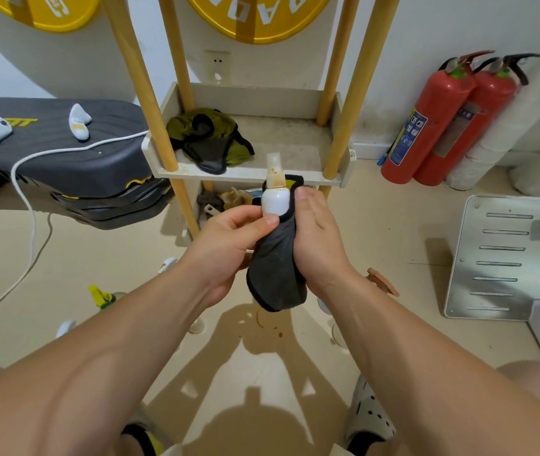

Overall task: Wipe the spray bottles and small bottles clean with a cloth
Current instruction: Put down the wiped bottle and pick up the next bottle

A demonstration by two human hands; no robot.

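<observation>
Two hands work in front of the shelf (311, 180), head view only. The left hand (229, 238) pinches the bottle (275, 199) low on its white body, thumb on the near side, evidently to steady it upright. The right hand (314, 238) is curled round the cloth (277, 274), folding the dark fabric against the bottle's right side and back, so that turning either hand would rub the surface. The bottle sits just before the shelf's front rim, its clear cap and neck standing out of the cloth. Brown-orange staining shows on the neck, which the fabric does not reach, so I judge wiping unfinished. A rag (209, 139) lies on the shelf's tray. Extinguishers (440, 120) stand well right of the shelf.
</observation>
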